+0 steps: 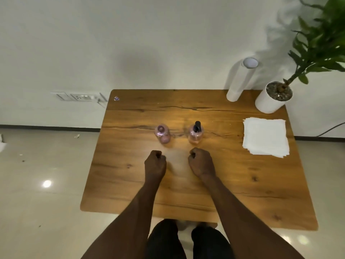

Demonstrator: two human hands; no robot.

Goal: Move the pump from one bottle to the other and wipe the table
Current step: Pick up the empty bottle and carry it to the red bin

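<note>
Two small clear pinkish bottles stand side by side in the middle of the wooden table [242, 184]. The left bottle [162, 134] has a plain cap and no pump. On the right bottle [195, 135] sits a black pump [197, 126]. My left hand [155, 162] rests as a closed fist on the table just in front of the left bottle, holding nothing. A little in front of the right bottle, my right hand [200, 161] is also a closed, empty fist. A stack of white paper napkins [266, 137] lies flat at the right.
A white paper roll [240, 81] stands at the table's back right corner, beside a white pot with a green plant [273, 97]. A small sticker [116, 98] marks the back left corner. The wall runs right behind the table; tiled floor surrounds it.
</note>
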